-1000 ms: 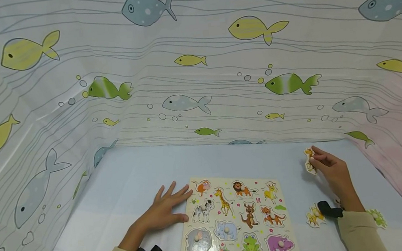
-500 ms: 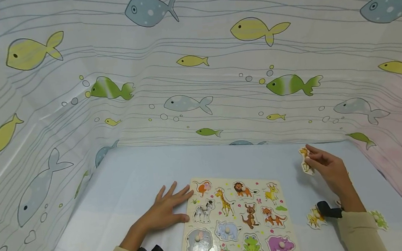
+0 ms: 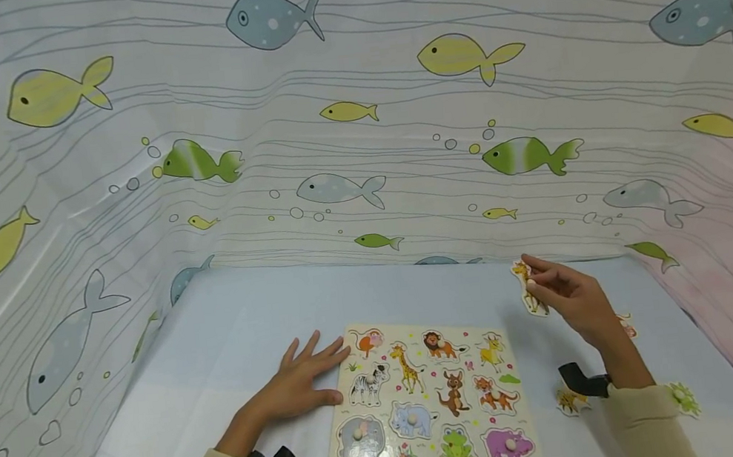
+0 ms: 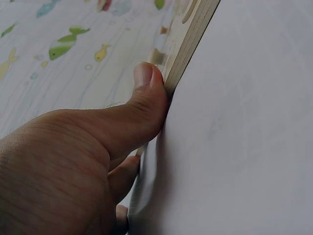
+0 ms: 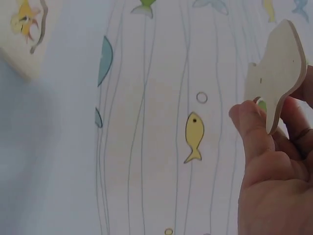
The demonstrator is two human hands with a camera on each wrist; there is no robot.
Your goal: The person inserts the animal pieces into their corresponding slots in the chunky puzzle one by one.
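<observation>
My right hand (image 3: 575, 303) pinches a giraffe puzzle piece (image 3: 528, 293) by its knob, raised beyond the board's right corner. In the right wrist view the plain wooden back of the giraffe piece (image 5: 281, 63) faces the camera. A wooden animal puzzle board (image 3: 427, 442) lies on the table. Knobs stand on its elephant (image 3: 370, 444), rhino (image 3: 404, 426), hippo (image 3: 500, 447), lion and zebra. My left hand (image 3: 292, 385) rests with fingers spread at the board's left edge. In the left wrist view its thumb (image 4: 146, 93) touches the board's side (image 4: 193, 44).
Right of the board, a yellow-brown piece (image 3: 571, 400) lies partly behind the black wrist camera. A green piece (image 3: 683, 400) sits beside the right sleeve. Another piece (image 3: 628, 325) peeks out past the right wrist. Fish-patterned sheeting (image 3: 344, 141) walls the table's back and sides.
The right hand has carried the giraffe piece leftward and slightly away, toward the board. Its arm now uncovers the piece past the wrist. The left hand has stayed in place.
</observation>
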